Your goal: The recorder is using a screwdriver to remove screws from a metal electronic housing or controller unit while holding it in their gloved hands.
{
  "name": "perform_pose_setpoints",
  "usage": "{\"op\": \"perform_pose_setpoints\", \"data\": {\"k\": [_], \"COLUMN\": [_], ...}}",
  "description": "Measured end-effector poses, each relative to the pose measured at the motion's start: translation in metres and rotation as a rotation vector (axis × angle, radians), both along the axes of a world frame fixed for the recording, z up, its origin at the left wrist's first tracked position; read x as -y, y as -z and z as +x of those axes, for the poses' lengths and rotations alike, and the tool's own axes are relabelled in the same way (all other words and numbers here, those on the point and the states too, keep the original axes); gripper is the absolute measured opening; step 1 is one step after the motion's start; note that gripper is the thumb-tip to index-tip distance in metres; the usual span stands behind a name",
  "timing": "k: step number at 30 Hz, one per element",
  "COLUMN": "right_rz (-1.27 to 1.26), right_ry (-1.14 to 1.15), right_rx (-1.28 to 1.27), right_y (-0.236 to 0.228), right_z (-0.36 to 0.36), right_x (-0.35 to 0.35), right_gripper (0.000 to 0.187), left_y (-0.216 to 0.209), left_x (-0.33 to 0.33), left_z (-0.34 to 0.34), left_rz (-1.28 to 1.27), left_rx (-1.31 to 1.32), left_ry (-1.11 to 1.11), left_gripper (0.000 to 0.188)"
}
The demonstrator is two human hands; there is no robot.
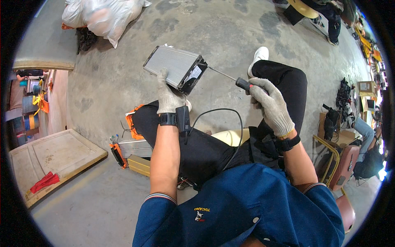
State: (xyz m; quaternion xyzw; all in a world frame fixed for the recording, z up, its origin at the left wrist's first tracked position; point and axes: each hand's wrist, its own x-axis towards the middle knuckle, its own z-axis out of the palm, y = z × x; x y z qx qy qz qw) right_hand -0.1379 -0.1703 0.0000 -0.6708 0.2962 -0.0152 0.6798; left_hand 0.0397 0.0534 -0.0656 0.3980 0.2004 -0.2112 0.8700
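Observation:
A ribbed silver metal case (170,61) with a black end plate is raised in front of my knees, tilted. My left hand (170,96), in a pale knit glove, grips it by its near side. In my gloved right hand (270,103) is a screwdriver (242,84) with a black handle. Its long shaft points left, and the tip meets the upper corner of the end plate. Whether it sits in a screw is too small to tell. A white label shows on the end plate. Around my left wrist is a black strap with a small box and cable (218,110).
By my left leg lie another ribbed metal case with orange ends (133,148) and a gold metal bar (139,164). A wooden panel (61,160) bearing a red cloth is at left. White sacks (105,18) stand far left. Chairs (343,166), boxes and other people are at right.

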Motion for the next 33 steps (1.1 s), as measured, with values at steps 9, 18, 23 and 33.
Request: {"op": "perform_pose_setpoints", "data": {"k": [9,18,23,33], "right_rz": [0.048,-0.301,0.015,0.012], "right_ry": [0.018,0.071,0.120,0.118], "right_rx": [-0.013,0.096,-0.021,-0.064], "right_y": [-0.001,0.030,0.006,0.011], "right_z": [0.001,-0.004,0.005,0.009], "right_x": [0.000,0.003,0.003,0.003], "right_gripper": [0.037,0.039,0.042,0.043], "left_y": [0.002,0.000,0.010,0.025], "left_x": [-0.001,0.000,-0.003,-0.004], "left_z": [0.000,0.001,0.005,0.007], "left_rz": [0.015,-0.014,0.007,-0.003], "left_rx": [0.044,-0.033,-0.011,0.005], "left_ry": [0.008,-0.012,-0.046,-0.040], "left_gripper": [0.081,0.076,0.075,0.083]}}
